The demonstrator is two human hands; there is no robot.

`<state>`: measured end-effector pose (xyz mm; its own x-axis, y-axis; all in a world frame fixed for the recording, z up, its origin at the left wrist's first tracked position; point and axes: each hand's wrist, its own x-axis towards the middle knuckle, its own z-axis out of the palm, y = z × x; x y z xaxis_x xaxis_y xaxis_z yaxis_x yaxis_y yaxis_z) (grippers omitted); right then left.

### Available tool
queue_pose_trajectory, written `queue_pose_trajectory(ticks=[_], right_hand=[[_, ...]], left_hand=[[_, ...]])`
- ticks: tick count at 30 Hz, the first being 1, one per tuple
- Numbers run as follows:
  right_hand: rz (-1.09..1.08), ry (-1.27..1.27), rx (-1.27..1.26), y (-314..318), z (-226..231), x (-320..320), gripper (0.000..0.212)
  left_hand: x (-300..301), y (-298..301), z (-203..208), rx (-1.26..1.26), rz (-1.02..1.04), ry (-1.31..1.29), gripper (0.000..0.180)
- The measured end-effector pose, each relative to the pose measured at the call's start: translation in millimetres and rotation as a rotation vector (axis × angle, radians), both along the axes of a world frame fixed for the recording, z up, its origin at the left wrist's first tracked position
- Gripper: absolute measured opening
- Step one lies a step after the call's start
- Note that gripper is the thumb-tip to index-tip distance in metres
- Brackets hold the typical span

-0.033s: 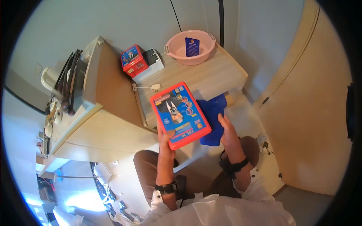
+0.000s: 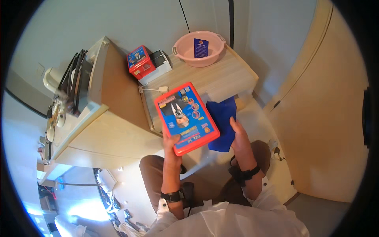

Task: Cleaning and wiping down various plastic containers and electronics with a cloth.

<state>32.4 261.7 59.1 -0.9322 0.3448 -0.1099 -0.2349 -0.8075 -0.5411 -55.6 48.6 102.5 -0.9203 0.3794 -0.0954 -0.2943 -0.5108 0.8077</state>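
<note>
My left hand (image 2: pixel 171 144) grips the lower left corner of a flat red plastic box (image 2: pixel 216 132), its thumb on the front. A blue label (image 2: pixel 182 125) with a picture of pliers covers most of that face. In my right hand (image 2: pixel 240 136) is a blue cloth (image 2: pixel 223 118), pinched at its right edge. The cloth hangs beside and partly behind the box's right side. Both things are held up in front of the low wooden table, above my lap. Some fingers of both hands are hidden behind what they hold.
On the wood-topped table (image 2: pixel 221 79) stands a pink basin (image 2: pixel 193 61) with a dark blue card in it. Another red box (image 2: pixel 140 63) rests by a white open box (image 2: pixel 158 71), near a white plug with cord (image 2: pixel 162 89). A cabinet (image 2: pixel 122 87) rises at left, a door (image 2: pixel 316 118) at right.
The red box has shifted slightly left and up in my left hand. The blue cloth's lower part has drawn in a little; both hands keep their hold.
</note>
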Motion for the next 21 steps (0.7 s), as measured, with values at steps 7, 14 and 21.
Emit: queue_pose_trajectory(ticks=[7, 14, 21], right_hand=[[-0.241, 0.080, 0.246, -35, 87, 59, 0.049], [-0.515, 0.178, 1.232, -95, 176, 111, 0.057], [-0.484, 0.123, 2.108, -155, 191, 109, 0.070]], left_hand=[[33, -46, 45, 0.182, 0.049, 0.063, 0.063], [61, -69, 91, 0.147, -0.021, 0.258, 0.097], [93, -86, 123, 0.216, 0.036, 0.290, 0.109]])
